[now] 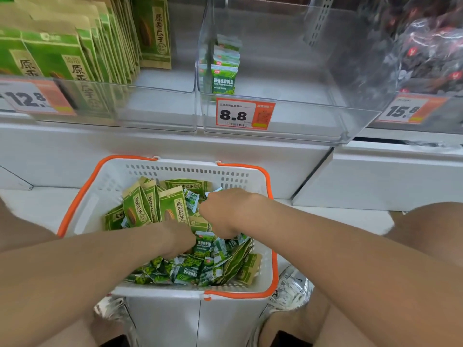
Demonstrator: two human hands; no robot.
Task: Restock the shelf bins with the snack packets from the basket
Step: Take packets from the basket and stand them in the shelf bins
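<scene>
Basket (100,194): held green snack packets (193,269).
Left hand (179,237): lay among packets, fingers hidden.
Right hand (221,211): likewise.
Shelf bin (288,118): held few.

The fingers of the left hand (179,237) are lying buried among the snack packets (200,269), so its grip is not showing. The right hand (223,211), just beside it, is showing only knuckles and is hiding its fingertips underneath. Far above the left hand, a price tag (32,98) is running off the picture's edge. Above and right of the right hand, dark red bags (431,56) are blurring behind a clear wall.
</scene>
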